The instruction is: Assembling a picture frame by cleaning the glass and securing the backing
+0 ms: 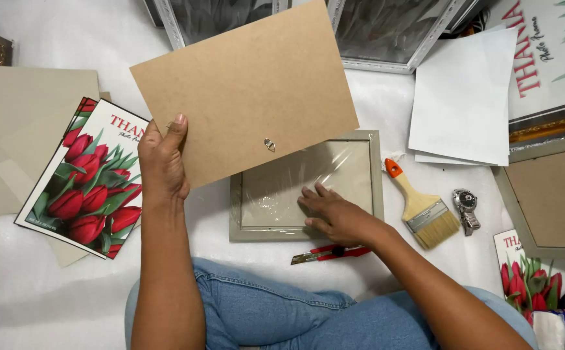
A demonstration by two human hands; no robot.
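Two hands are working: the left hand [161, 162] is gripping the brown backing board [243, 91] by its lower left edge, tilted above the frame [307, 228], while the right hand [334, 215] is resting flat and unclenched on the frame's plastic-covered face, directly below the board.

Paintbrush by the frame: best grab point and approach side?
Grip the paintbrush on its bare wooden handle, between the orange tip and metal ferrule, coming from above. It lies flat, angled, with the bristles fanning toward the wristwatch; the frame sits close to the tip.
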